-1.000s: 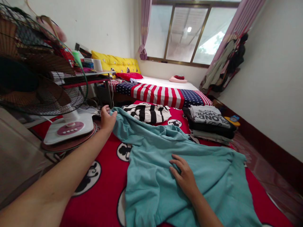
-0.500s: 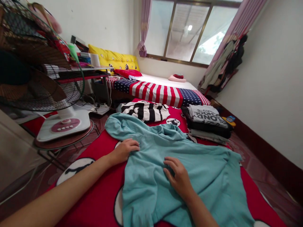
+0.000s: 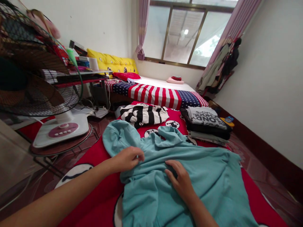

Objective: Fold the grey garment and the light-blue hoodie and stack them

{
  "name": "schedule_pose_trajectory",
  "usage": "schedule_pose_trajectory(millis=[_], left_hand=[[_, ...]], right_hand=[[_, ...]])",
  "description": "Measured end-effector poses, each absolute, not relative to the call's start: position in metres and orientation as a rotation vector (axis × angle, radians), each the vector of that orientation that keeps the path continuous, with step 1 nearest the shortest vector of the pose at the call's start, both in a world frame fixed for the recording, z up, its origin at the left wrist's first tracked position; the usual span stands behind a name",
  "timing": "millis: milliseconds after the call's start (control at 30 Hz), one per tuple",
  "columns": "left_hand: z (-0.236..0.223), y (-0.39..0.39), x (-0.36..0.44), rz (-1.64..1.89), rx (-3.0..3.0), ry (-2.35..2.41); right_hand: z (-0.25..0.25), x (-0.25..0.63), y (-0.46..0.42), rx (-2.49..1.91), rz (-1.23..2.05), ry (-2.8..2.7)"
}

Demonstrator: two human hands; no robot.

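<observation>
A teal sweatshirt lies spread and wrinkled over a red blanket with white round prints. At its left side my left hand is closed, thumb and fingers curled on the cloth by the base of the bunched sleeve. My right hand rests on the middle of the sweatshirt with its fingers apart, holding nothing. Beyond the sweatshirt lies a black-and-white striped garment. A stack of folded clothes stands at the far right, a grey lettered shirt on top.
On the left a caged fan stands on a round stool, beside a cluttered desk. Further back is a bed with a flag-patterned cover. Hung clothes are by the right wall.
My left hand has gone from lying flat to curled and sits slightly lower. The sleeve beside it has shifted nearer and bunched, uncovering more blanket by the collar. My right hand stays nearly still.
</observation>
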State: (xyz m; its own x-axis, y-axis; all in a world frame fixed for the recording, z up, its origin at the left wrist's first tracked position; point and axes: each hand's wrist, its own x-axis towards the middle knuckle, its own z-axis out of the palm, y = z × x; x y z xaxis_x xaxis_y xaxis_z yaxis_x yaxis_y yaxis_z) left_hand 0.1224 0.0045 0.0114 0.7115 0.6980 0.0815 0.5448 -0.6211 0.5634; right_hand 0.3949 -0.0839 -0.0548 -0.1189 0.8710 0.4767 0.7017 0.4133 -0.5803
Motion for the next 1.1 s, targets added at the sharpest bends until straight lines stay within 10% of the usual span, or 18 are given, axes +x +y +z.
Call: schedule_pose_trajectory(millis=[1100], left_hand=[[-0.033,0.049,0.203,1.111,2.218,1.123]], right_hand=[[0.012,0.438,0.12,-2.024,0.451,-1.657]])
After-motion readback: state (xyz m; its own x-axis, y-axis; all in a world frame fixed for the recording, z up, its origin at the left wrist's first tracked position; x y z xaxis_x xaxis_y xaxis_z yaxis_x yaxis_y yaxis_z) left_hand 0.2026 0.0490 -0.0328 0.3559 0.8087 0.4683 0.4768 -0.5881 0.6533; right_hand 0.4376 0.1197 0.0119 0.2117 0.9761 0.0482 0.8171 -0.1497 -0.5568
